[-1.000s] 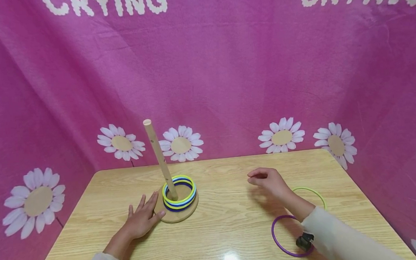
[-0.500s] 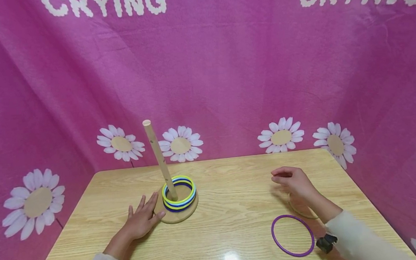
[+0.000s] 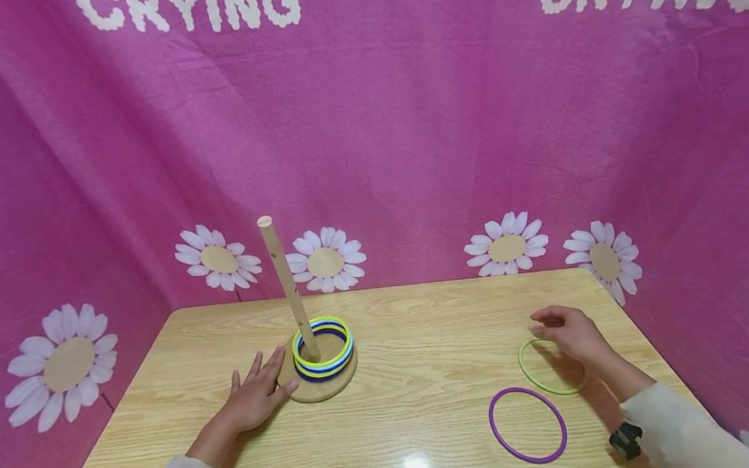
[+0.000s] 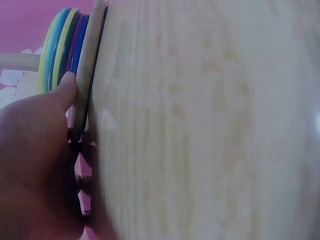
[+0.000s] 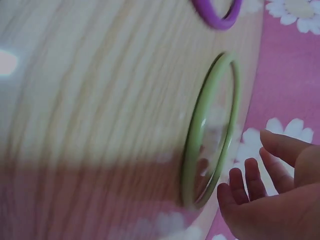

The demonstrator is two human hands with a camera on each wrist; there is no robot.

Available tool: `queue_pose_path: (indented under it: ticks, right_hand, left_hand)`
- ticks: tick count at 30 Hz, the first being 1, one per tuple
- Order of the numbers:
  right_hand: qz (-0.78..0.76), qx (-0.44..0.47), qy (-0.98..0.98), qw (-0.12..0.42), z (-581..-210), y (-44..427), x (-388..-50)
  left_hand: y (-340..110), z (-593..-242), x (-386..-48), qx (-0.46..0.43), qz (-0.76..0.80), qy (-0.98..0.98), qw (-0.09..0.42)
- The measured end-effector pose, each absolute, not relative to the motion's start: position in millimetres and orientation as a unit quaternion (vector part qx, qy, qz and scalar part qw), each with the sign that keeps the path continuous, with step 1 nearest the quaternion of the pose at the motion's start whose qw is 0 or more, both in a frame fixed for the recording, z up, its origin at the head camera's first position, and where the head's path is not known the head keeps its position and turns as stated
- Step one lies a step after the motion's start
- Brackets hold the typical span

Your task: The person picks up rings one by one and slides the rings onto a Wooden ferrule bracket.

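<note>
My left hand lies on the table with fingers spread, its fingertips and thumb touching the edge of a round wooden base. From that base rises a wooden peg, tilted to the left in the head view. Several stacked rings in yellow, light blue and dark blue circle its foot; the left wrist view also shows green and purple ones. On the right, my right hand hovers over the far right part of a light green ring, fingers loosely bent and holding nothing. The ring lies flat on the table.
A purple ring lies flat on the wooden table, nearer to me than the green one. A pink cloth with printed daisies hangs behind the table and along both sides.
My right hand has moved right, from the middle right of the table to above the light green ring, uncovering the purple ring. The left hand, peg and stacked rings stay where they were.
</note>
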State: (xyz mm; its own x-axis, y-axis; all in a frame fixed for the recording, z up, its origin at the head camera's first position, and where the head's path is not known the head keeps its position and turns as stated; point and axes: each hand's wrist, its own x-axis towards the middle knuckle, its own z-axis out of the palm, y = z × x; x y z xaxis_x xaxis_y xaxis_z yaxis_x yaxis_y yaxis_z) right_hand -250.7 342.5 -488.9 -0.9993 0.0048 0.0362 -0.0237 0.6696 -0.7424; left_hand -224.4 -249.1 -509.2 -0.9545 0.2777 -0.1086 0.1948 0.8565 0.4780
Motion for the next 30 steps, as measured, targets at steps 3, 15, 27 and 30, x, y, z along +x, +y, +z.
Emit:
queue_pose_path:
  ticks: [3,15,27,30]
  right_hand:
    - [0.394,0.012,-0.919,0.014,-494.3,350.7,-253.4]
    - [0.404,0.065,-0.913,-0.013,-504.7,367.5,-260.3]
    - [0.415,0.060,-0.906,-0.062,-505.2,374.5,-266.1]
    - [0.422,0.065,-0.902,-0.062,-505.0,374.3,-266.5]
  left_hand:
    - [-249.7,-510.1,-223.7,0.124,0.241,0.959,0.084]
    - [-250.6,-514.3,-225.9,0.126,0.245,0.958,0.079]
    - [-250.1,-510.6,-225.0,0.120,0.238,0.960,0.089]
    - [-249.7,-508.7,-223.8,0.120,0.238,0.960,0.090]
